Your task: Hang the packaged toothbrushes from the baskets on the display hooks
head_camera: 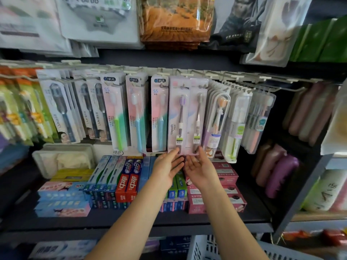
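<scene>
Two pale pink toothbrush packs hang side by side on the display hooks (185,75) at centre: the left pack (179,117) with a purple-headed brush, the right pack (198,117) with a grey-headed brush. My left hand (167,168) reaches up with straight fingers, its fingertips touching the bottom edge of the left pack. My right hand (200,169) is palm up with relaxed fingers, its fingertips at the bottom edge of the right pack. Neither hand grips anything.
Several other toothbrush packs hang along the rail on both sides. Toothpaste boxes (127,181) are stacked on the shelf below my hands. A white slatted basket (202,248) stands at the bottom edge. Pink and purple bottles (277,173) fill the right.
</scene>
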Demonstrator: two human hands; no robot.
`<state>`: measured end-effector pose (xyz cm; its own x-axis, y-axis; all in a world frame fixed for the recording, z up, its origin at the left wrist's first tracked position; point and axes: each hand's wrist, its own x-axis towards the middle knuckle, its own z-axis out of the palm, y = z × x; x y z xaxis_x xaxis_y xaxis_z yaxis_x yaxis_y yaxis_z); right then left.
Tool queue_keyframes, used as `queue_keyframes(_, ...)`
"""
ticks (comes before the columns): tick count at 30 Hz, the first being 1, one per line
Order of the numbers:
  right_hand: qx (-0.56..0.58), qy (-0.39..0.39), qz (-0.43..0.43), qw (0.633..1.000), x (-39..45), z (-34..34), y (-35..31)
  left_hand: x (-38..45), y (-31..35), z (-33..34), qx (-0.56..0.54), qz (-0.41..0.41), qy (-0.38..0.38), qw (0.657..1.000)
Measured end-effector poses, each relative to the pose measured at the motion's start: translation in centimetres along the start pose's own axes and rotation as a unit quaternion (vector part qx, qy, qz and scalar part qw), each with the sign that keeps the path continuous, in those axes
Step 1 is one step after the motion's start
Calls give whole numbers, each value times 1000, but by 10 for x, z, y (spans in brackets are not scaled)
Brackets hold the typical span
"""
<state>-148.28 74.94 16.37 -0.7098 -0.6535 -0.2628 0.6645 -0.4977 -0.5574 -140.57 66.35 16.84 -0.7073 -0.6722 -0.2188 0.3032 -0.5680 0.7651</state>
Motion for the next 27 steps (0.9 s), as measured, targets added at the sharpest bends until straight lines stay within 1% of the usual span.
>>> queue_keyframes(6, -4, -7, 14, 1000, -3, 7, -6, -1, 0, 2, -12, -8, -5, 1000)
queue_keyframes(13, -31, 6, 20, 999, -1, 5, -1, 1, 3, -2, 7, -6, -6, 1000)
queue_keyframes(16, -48, 25, 33, 998, -3, 2, 10, -1, 3, -17, 25, -15, -6, 1000)
queue_keyframes(18, -61, 25, 48, 997, -7, 1, 24, -2, 3, -37, 25, -18, 6, 1000)
queue_keyframes(22, -91, -11, 69, 993, -12, 10, 56, -5, 17, -73, -7, 12, 35, 999)
queue_keyframes(25, -122, -57, 69, 989, -15, 31, 73, -4, 39, -82, -13, 49, 21, 999)
queue_keyframes(27, -137, -66, 62, 986, -14, 44, 82, -1, 48, -82, -5, 57, 22, 998)
